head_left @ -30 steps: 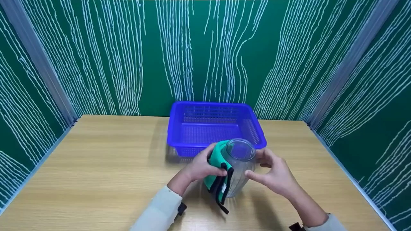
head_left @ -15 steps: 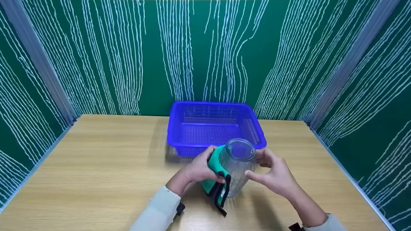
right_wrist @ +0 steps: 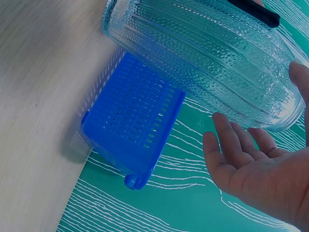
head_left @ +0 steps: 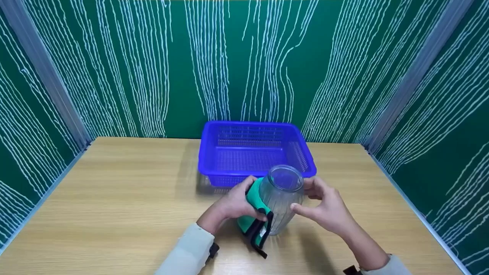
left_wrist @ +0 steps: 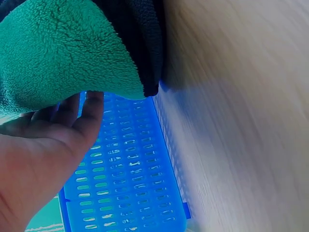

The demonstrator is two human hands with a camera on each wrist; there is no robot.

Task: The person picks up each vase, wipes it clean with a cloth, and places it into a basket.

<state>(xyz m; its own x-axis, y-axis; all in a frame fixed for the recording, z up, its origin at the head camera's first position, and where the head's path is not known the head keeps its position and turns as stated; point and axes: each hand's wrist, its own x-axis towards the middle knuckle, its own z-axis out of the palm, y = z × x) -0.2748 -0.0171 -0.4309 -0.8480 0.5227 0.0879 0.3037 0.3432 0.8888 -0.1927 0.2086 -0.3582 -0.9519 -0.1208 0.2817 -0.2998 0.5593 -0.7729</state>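
Observation:
A clear glass vase (head_left: pixel 280 210), ribbed and dotted with raised bumps, stands roughly upright at the front middle of the table, mouth up. My right hand (head_left: pixel 330 208) holds it from the right near its upper part, thumb on the near side and fingertips on the far side; the right wrist view shows the vase (right_wrist: pixel 207 58) between them. On the vase's left side my left hand (head_left: pixel 237 202) grips a green towel (head_left: pixel 254 194) with black edging, thumb over its near edge. The towel wraps partly around the glass, and its lower corner hangs towards the table.
Just behind the hands sits a blue perforated plastic basket (head_left: pixel 248 158), its front rim close to the vase. The wooden table (head_left: pixel 126 191) ends at green walls (head_left: pixel 183 95) with white wavy lines, on the back and both sides.
My left hand has slid the towel slightly down and left along the vase, so more glass shows near the mouth. The vase and right hand stay nearly still.

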